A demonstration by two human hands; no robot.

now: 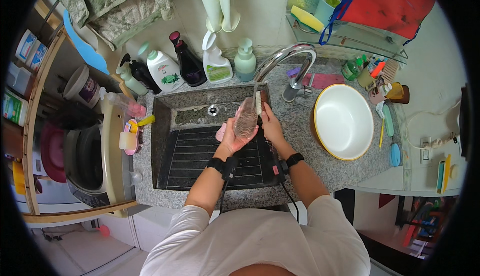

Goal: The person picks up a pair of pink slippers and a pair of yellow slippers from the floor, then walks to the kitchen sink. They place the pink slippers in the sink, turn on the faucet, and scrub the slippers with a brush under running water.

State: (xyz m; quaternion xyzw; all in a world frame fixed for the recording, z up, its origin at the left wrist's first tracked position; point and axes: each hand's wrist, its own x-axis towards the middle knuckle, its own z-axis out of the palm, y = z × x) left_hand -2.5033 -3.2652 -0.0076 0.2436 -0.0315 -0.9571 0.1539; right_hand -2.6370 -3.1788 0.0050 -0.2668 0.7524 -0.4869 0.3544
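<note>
My left hand [237, 138] holds a translucent shoe sole [245, 118] with a wavy tread, tilted up over the right side of the stone sink [161, 105]. Pale bristles face that tread on a brown-backed scrub brush [261, 101], which my right hand [272, 124] grips. The curved chrome faucet [287, 53] arches above, and a thin stream of water falls from its spout onto the sole and brush area. Part of a pink item [221, 131] shows beside my left hand, over the black ribbed mat [210, 163]; the rest is hidden.
A white basin with a yellow rim [343, 122] stands right of the faucet. Pump and spray bottles [217, 64] line the back wall. At the left is a washing machine [108, 152]; a pink soap dish [131, 150] lies near the sink. Cups and brushes [367, 79] crowd the right corner.
</note>
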